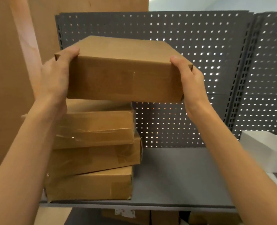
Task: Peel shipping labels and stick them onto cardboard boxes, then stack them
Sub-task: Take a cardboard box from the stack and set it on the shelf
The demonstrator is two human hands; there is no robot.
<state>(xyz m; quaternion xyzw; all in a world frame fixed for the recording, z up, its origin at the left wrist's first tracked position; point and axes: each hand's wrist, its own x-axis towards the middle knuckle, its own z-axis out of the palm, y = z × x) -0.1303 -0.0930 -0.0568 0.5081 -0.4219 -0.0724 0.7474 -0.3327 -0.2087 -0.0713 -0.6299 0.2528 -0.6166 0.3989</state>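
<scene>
I hold a flat brown cardboard box point(124, 73) up in the air between both hands. My left hand point(56, 73) grips its left end, thumb on the top edge. My right hand point(191, 80) grips its right end the same way. The box hangs just above a stack of three similar taped cardboard boxes point(94, 148) on a grey metal shelf point(175, 181). No label shows on the faces of the held box that I can see.
A grey perforated back panel point(191, 46) closes the shelf behind. A white box point(264, 151) sits at the shelf's right end. A tall cardboard sheet point(9, 78) stands at the left. More cardboard boxes point(126, 215) lie on the shelf below.
</scene>
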